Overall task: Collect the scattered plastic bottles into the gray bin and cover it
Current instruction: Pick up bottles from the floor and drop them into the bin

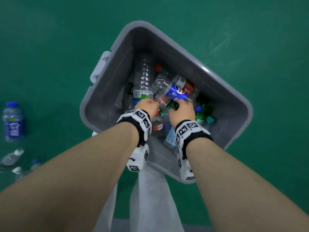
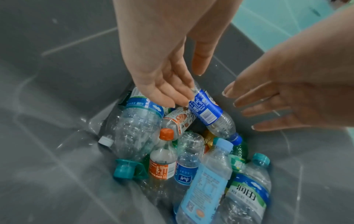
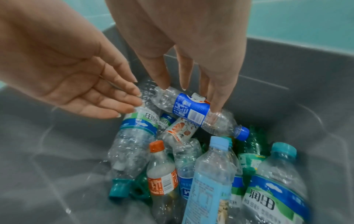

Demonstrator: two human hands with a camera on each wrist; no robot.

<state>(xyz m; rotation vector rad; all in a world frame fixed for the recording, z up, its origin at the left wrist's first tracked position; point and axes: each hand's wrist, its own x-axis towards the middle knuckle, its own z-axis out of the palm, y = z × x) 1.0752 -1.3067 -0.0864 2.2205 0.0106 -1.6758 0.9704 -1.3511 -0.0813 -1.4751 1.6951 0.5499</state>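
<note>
Both hands (image 1: 165, 108) lowered (fingers straight), over gray bin (image 1: 234, 104)

Gray bin (image 1: 107, 97); blue-label bottle (image 3: 189, 111), blue cap; orange-cap bottle (image 2: 162, 159); green floor (image 1: 50, 47).

One gray bin (image 1: 192, 52) mid-frame, two hands in it: left hand (image 1: 148, 106), right hand (image 1: 182, 111). Four loose bottles at left edge, nearest blue-labelled bottle (image 1: 13, 121). Bin's pile too tangled to count.
</note>
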